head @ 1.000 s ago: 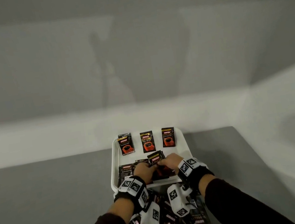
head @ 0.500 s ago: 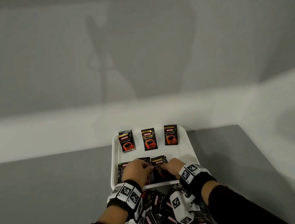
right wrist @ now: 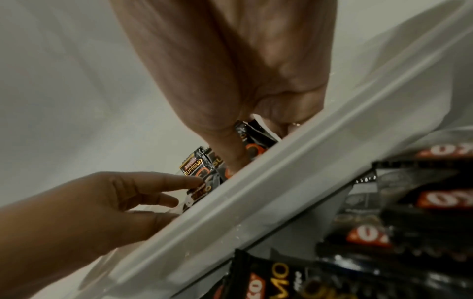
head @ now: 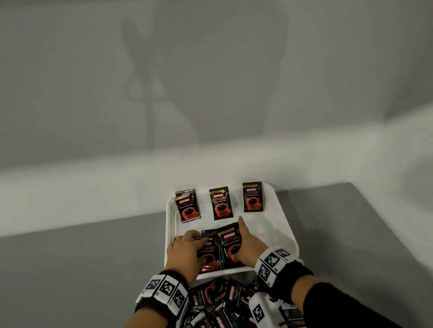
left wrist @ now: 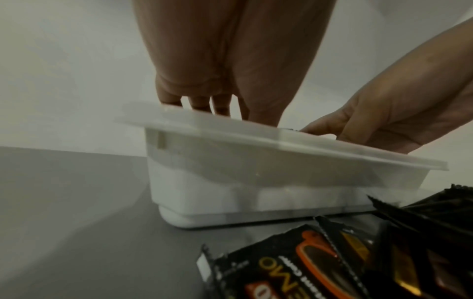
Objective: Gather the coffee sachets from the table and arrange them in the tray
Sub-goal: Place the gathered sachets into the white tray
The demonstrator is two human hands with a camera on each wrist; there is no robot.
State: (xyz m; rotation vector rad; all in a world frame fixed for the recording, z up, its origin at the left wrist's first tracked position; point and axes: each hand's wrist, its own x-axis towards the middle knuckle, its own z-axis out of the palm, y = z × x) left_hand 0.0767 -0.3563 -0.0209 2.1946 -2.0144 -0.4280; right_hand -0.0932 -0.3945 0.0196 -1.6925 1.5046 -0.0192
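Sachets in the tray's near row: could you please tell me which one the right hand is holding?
The rightmost sachet of that row, label facing up: the right hand pinches its right side, while the left hand rests on its neighbours.

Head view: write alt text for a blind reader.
In a white tray, the left hand rests on one coffee sachet while the right hand holds a second sachet, beyond them a row of three sachets. A sachet pile lies on the grey table.

We lose the fingertips of the left hand (left wrist: 230, 60) behind the tray (left wrist: 230, 131) rim in its wrist view. From the head, that hand covers part of a sachet (head: 210, 252), and the pile (head: 216, 321) runs off the bottom edge.
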